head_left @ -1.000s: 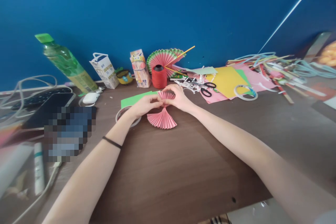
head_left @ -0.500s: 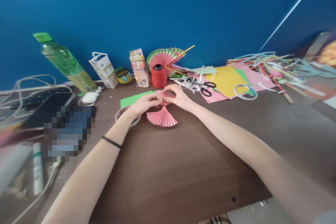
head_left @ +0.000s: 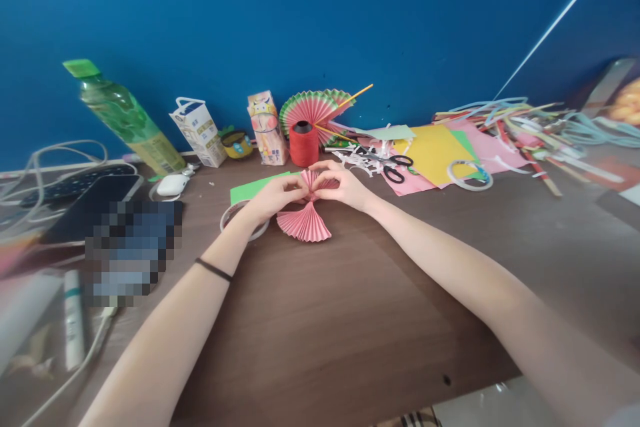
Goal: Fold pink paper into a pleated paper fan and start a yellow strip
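Note:
A pleated pink paper piece (head_left: 306,221), pinched narrow at its middle, spreads into a fan toward me and another fan behind. My left hand (head_left: 280,197) pinches it at the middle from the left. From the right, my right hand (head_left: 343,185) closes its fingers on the same narrow part. The fingers partly hide the far fan. A roll of tape (head_left: 260,232) lies partly under my left wrist, and green paper (head_left: 245,192) is behind that hand. A red thread spool (head_left: 303,145) stands just beyond the hands.
Black scissors (head_left: 394,175) lie among white scraps, beside yellow paper (head_left: 430,153). Another tape roll (head_left: 470,175) is to the right. A pink and green fan (head_left: 305,109) leans at the wall. A bottle (head_left: 127,120), cartons and a phone (head_left: 133,250) are at left.
The near fan of the pink paper has shifted slightly left and looks a little narrower. Both hands stay at its middle, with small finger movements.

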